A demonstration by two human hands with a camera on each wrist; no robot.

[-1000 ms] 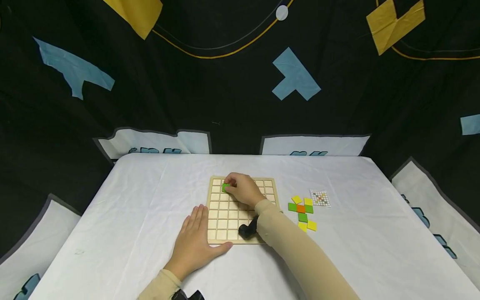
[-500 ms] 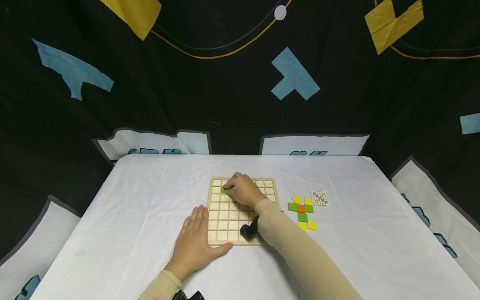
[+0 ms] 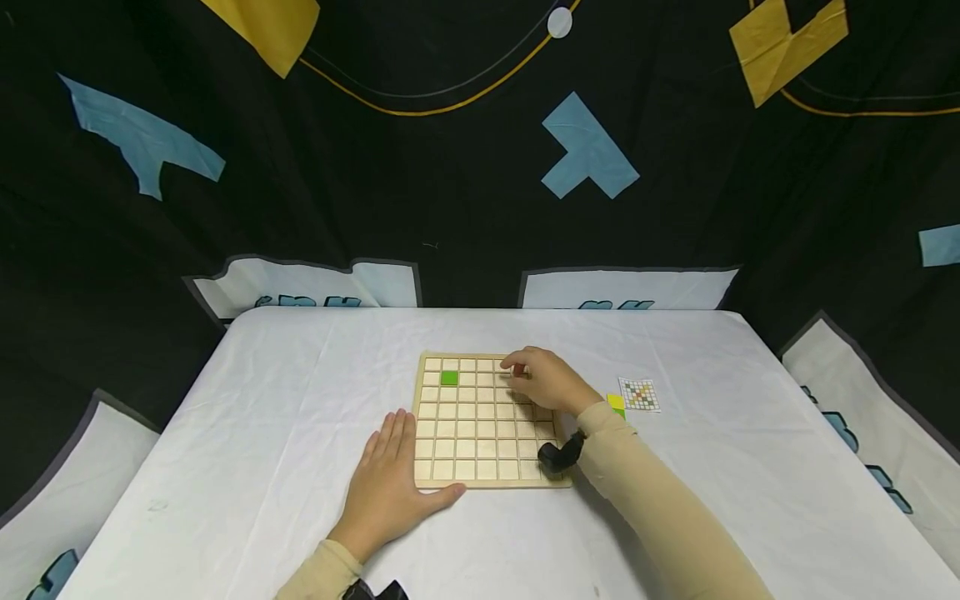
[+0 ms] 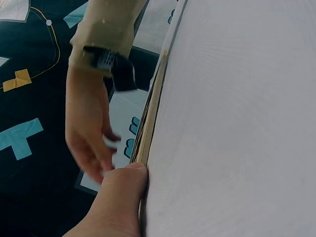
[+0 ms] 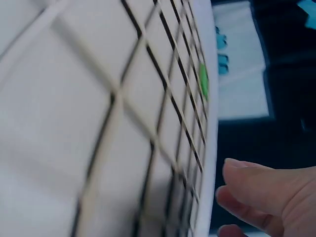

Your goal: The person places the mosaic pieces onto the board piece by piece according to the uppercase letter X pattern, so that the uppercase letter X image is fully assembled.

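A wooden grid board [image 3: 456, 432] lies on the white table, with one green square tile [image 3: 449, 378] set in a cell near its far left corner. My left hand [image 3: 384, 492] rests flat beside the board's left edge, fingers straight and thumb spread along the near edge. In the left wrist view that thumb [image 4: 121, 195] touches the board's side. Above the board's far right part is my right hand [image 3: 551, 380], fingers loosely bent and holding nothing. In the right wrist view, the same green tile [image 5: 203, 80] shows far along the grid, away from the fingers.
Right of the board, a yellow tile [image 3: 615, 401] and a bit of a green tile [image 3: 619, 412] peek past the right sleeve; the sleeve hides the other loose tiles. A small printed grid card [image 3: 640, 395] lies beside them. A dark curtain hangs behind the table.
My right hand has let go of the green tile, which now sits in its cell, and has moved right across the board. The left hand stays where it was.
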